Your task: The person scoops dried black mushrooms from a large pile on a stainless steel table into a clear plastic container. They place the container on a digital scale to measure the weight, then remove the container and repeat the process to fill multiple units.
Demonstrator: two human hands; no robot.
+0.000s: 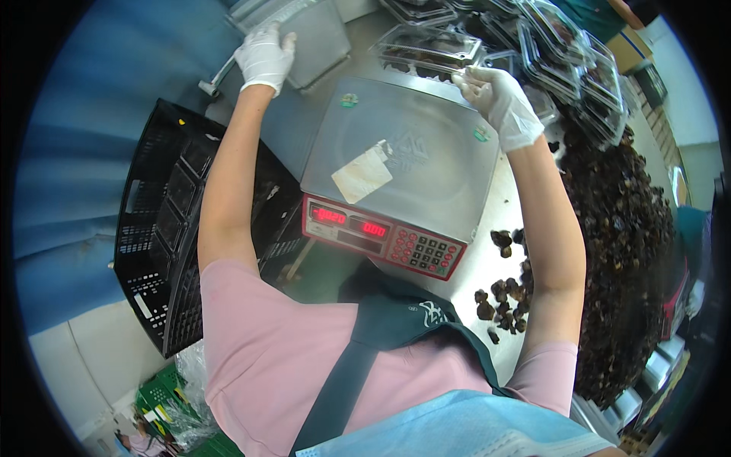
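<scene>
My left hand [265, 60], in a white glove, reaches to a stack of clear plastic trays [320, 45] at the upper left. Its thumb stands apart from the fingers, which rest at the stack's near edge. My right hand [499, 103], also gloved, has its fingers bent together at the near right corner of a lidded clear plastic box [428, 48] holding dark pieces. Whether it grips the box is hard to see. Between my forearms lies a digital weighing scale [400, 154] with lit red digits; a stained paper label [362, 174] is on its metal pan.
Filled clear boxes [559, 51] are piled at the upper right. Below them spreads a large heap of dark, shrivelled food pieces [617, 257], with loose ones [502, 303] nearer the scale. A black plastic crate [160, 228] stands left. Another person's gloved hand [695, 298] shows far right.
</scene>
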